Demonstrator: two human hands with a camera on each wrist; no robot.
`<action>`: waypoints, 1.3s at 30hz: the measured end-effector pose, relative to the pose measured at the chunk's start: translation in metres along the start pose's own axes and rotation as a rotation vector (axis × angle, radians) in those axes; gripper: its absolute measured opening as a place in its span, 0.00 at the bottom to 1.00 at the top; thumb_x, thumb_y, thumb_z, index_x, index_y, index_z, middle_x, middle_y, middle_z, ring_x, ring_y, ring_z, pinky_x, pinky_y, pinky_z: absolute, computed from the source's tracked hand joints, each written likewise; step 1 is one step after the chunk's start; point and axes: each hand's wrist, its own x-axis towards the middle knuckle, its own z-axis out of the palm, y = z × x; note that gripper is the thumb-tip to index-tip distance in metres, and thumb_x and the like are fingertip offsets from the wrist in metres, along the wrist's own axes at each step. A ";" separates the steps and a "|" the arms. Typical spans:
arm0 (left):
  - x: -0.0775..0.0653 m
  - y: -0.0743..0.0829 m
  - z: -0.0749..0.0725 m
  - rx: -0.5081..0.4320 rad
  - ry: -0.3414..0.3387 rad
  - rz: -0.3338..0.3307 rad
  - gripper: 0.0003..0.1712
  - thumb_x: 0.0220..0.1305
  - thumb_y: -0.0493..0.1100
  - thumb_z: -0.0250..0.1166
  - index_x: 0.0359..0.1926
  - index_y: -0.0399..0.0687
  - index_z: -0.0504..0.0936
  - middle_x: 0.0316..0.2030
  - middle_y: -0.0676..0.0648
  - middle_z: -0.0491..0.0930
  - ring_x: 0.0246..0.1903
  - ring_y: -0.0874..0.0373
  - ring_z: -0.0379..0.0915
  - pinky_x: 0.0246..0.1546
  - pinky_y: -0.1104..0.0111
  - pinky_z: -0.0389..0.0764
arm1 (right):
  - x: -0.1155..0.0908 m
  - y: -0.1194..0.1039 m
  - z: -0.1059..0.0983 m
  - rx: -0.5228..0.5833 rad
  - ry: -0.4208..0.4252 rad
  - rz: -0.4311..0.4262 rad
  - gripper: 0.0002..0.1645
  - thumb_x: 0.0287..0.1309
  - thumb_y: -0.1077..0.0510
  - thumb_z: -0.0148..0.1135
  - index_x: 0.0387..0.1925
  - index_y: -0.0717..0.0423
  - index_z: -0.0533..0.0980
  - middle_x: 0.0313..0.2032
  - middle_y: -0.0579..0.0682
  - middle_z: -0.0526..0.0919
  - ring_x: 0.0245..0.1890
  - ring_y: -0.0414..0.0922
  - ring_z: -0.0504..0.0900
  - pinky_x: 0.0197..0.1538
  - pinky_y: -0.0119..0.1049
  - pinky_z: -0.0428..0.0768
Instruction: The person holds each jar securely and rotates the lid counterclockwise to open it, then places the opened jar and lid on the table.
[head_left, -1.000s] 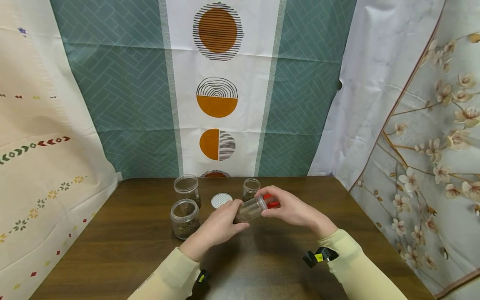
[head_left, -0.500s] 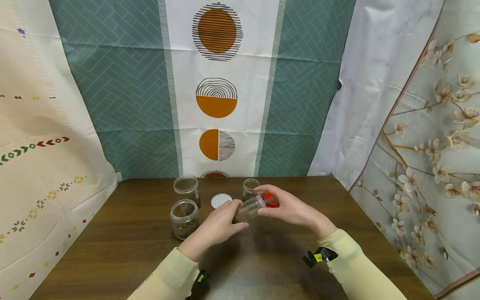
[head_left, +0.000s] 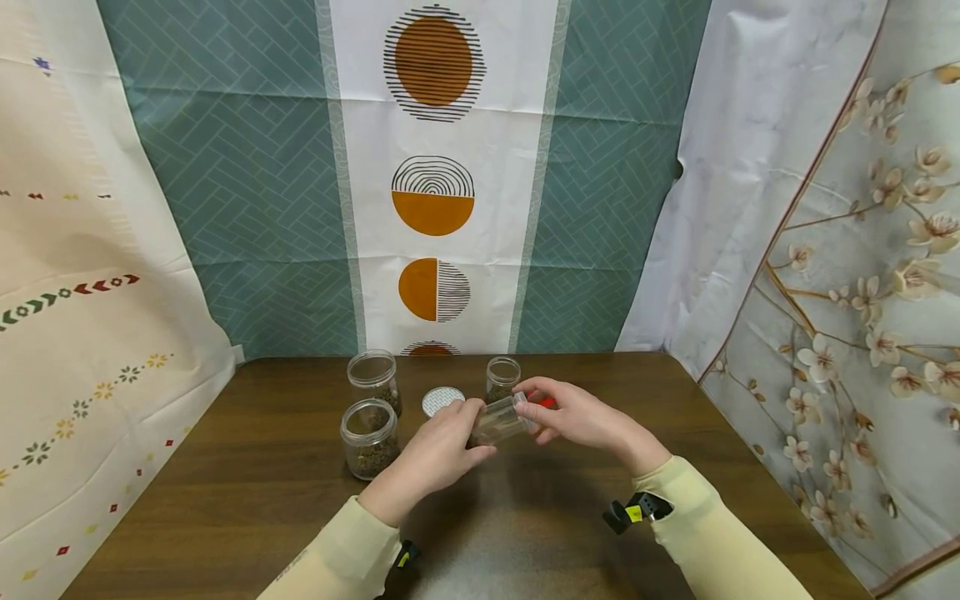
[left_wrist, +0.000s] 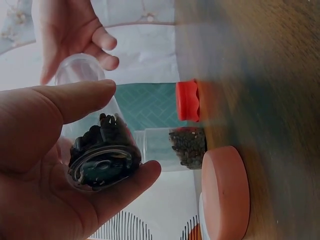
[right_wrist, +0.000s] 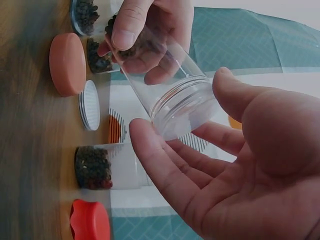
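My left hand (head_left: 438, 454) grips a clear jar (head_left: 497, 421) near its base and holds it tilted above the table. Dark, bean-like pieces (left_wrist: 102, 132) lie at the jar's bottom end. On its mouth sits a translucent lid (right_wrist: 187, 112). My right hand (head_left: 573, 414) pinches that lid between thumb and fingers; the thumb (right_wrist: 230, 90) is on one side, the forefinger on the other. A red scalloped lid (right_wrist: 92, 220) rests on the table beyond the right hand, mostly covered by it in the head view.
Two wide open jars (head_left: 370, 437) with dark contents stand left of the left hand. A smaller open jar (head_left: 502, 375) stands behind the held one. A white patterned disc lid (head_left: 442, 400) lies between them, near an orange-pink lid (right_wrist: 67, 65). Curtains hang behind the table.
My right hand's fingers have turned around the lid, the thumb moving up and over while the other fingers shifted down behind. The left hand and jar have stayed nearly still.
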 end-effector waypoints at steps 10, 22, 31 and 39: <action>0.000 0.000 0.000 -0.008 -0.011 -0.003 0.27 0.69 0.49 0.81 0.59 0.44 0.78 0.37 0.51 0.73 0.36 0.56 0.70 0.37 0.59 0.75 | -0.003 0.002 -0.002 -0.048 0.000 -0.085 0.29 0.78 0.54 0.70 0.73 0.56 0.74 0.63 0.59 0.82 0.45 0.54 0.90 0.53 0.52 0.88; 0.000 -0.001 0.000 -0.066 -0.043 -0.030 0.27 0.70 0.49 0.80 0.60 0.43 0.78 0.38 0.51 0.74 0.36 0.56 0.70 0.38 0.59 0.75 | -0.007 0.003 -0.003 -0.102 0.026 -0.171 0.29 0.73 0.56 0.75 0.70 0.50 0.76 0.64 0.51 0.81 0.64 0.55 0.83 0.61 0.52 0.84; 0.003 -0.003 -0.001 -0.108 -0.059 -0.037 0.26 0.70 0.48 0.80 0.59 0.43 0.78 0.39 0.51 0.75 0.37 0.56 0.72 0.39 0.58 0.76 | -0.008 0.001 -0.002 -0.087 0.039 -0.183 0.28 0.71 0.60 0.76 0.68 0.48 0.77 0.64 0.52 0.80 0.64 0.55 0.83 0.63 0.55 0.84; 0.003 -0.004 -0.004 -0.159 -0.107 -0.038 0.26 0.72 0.51 0.78 0.59 0.44 0.78 0.39 0.50 0.75 0.36 0.57 0.71 0.37 0.59 0.75 | -0.009 0.001 -0.003 -0.084 0.032 -0.193 0.28 0.70 0.64 0.75 0.66 0.47 0.78 0.64 0.51 0.79 0.64 0.55 0.82 0.65 0.58 0.82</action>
